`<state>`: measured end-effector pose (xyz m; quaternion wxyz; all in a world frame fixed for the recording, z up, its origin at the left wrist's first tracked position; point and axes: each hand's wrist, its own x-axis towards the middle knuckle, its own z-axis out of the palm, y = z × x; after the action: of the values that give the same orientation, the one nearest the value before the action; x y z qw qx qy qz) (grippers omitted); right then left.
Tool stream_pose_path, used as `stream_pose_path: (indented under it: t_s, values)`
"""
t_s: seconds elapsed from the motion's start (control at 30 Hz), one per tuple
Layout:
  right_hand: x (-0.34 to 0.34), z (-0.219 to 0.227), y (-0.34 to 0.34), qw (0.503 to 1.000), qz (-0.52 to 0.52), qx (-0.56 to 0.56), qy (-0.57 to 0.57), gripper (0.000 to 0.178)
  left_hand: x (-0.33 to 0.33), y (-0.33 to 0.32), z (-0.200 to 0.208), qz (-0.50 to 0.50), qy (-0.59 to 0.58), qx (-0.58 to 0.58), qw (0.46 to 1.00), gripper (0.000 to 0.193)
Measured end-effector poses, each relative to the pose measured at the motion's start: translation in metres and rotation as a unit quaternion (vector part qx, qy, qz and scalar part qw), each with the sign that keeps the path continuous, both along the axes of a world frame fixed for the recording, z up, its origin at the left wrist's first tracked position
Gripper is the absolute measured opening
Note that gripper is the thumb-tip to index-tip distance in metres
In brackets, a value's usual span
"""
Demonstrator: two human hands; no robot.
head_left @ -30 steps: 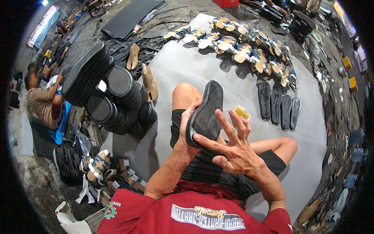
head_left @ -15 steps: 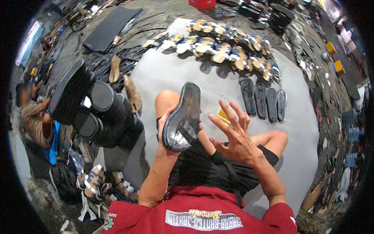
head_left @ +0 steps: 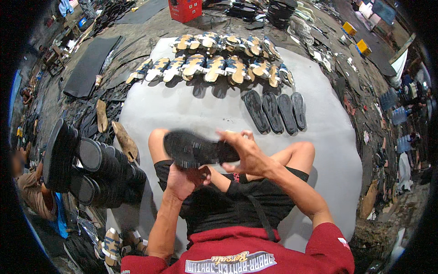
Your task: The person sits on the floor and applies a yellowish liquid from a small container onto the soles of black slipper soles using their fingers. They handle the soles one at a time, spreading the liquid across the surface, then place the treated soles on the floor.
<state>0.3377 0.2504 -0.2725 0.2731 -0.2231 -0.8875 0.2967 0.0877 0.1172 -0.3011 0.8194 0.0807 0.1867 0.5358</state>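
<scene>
Over my lap a black shoe sole (head_left: 189,148) lies crosswise, its dull, textured face showing. Its left, wider end rests in my left hand (head_left: 185,180), whose fingers are curled against the lower edge and partly hidden. At the other end, my right hand (head_left: 248,153) is closed around the sole, slightly blurred. Beyond my right knee, several black soles (head_left: 269,112) lie side by side on a pale grey sheet (head_left: 210,107). Farther off stand rows of sandals (head_left: 215,68) with tan footbeds and white and dark blue straps.
Stacks of black soles (head_left: 93,155) rise at my left, near two wooden shoe lasts (head_left: 124,139). More sandals (head_left: 111,246) lie at lower left. A red box (head_left: 185,10) stands at the back; black scraps surround the sheet. Another person (head_left: 34,189) sits at far left.
The sole has turned from upright to crosswise, its glossy face giving way to the dull one. My right hand, spread and apart before, now grips its end. The whole view has shifted.
</scene>
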Motion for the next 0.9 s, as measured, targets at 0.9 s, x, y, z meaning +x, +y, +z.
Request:
stream_pose_path:
  t_s: [0.9]
  values:
    - [-0.003,-0.171,0.123,0.887,-0.405,0.108,-0.194,0.09,0.018,0.01,-0.044,0.147,0.163,-0.02,0.975,0.062]
